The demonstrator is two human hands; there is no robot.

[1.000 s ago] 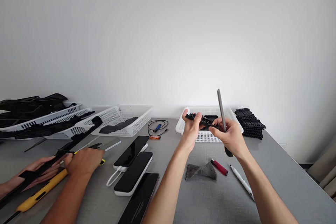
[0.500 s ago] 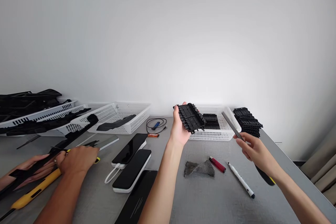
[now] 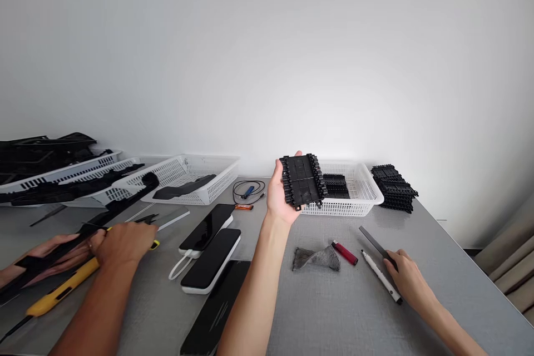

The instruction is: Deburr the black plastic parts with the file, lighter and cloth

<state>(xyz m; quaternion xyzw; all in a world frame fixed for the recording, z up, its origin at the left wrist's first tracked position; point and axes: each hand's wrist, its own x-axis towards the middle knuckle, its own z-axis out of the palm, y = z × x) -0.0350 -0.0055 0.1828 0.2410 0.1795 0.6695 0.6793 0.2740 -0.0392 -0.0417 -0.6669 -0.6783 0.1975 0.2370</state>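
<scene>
Raised in front of the white basket's left end, my left hand (image 3: 277, 200) is closed around the edge of a square black plastic panel (image 3: 303, 181) with knobbly sides, its flat face toward me. Low over the right side of the table, my right hand (image 3: 411, 278) grips a flat metal file (image 3: 376, 240); its handle is hidden under the fingers. Just left of that hand lies a white marker (image 3: 380, 275). Farther left are a dark red lighter (image 3: 345, 253) and a crumpled piece of grey mesh (image 3: 316, 260).
Similar black panels (image 3: 336, 186) lie in the white basket (image 3: 354, 209), and more are stacked (image 3: 394, 189) to its right. Two phone-like devices (image 3: 214, 258) and a dark slab (image 3: 217, 311) lie to my left. A co-worker's hands (image 3: 125, 245) work there with a yellow corded tool (image 3: 62, 289).
My right hand has lowered the file from in front of the basket toward the tabletop beside the marker. My left hand has turned the panel so its flat face shows.
</scene>
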